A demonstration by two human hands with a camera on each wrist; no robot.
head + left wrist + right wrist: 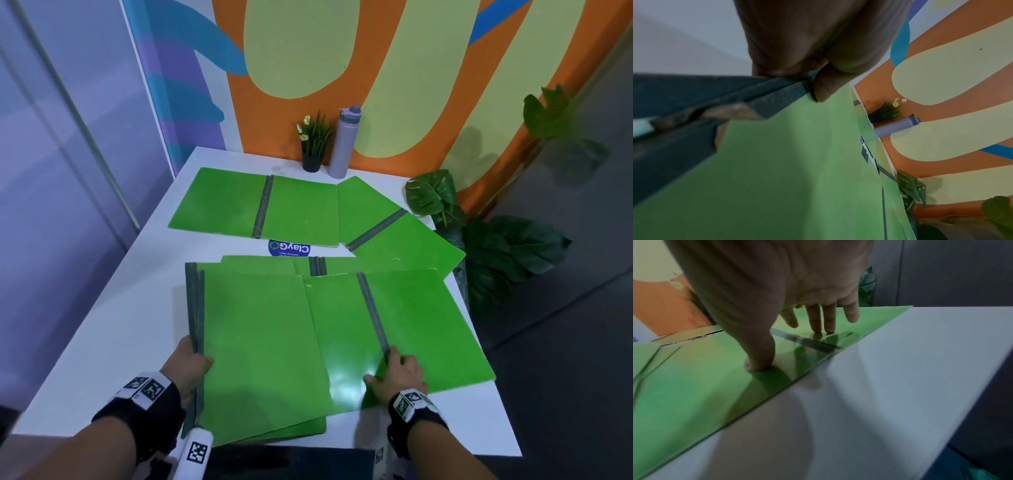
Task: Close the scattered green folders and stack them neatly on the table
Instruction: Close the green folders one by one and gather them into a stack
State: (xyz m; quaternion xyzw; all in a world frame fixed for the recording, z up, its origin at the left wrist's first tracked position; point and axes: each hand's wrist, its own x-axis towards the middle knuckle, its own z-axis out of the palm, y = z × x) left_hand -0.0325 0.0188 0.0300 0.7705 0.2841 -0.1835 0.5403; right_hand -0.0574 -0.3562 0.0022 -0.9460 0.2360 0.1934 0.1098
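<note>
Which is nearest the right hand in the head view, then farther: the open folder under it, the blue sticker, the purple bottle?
1. Open folder, under the right hand.
2. Blue sticker, mid-table.
3. Purple bottle, at the far edge by the wall.

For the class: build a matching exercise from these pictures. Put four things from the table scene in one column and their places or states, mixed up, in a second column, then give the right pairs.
Things
1. left hand
2. right hand
3. water bottle
4. far left folder

Places or states
A. stands upright by the wall, beside the small potted plant
B. lies open and flat at the back of the table
C. grips the grey spines of the closed folders
D. rests with spread fingers on the near open folder

Pairs: 1-C, 2-D, 3-A, 4-B
</note>
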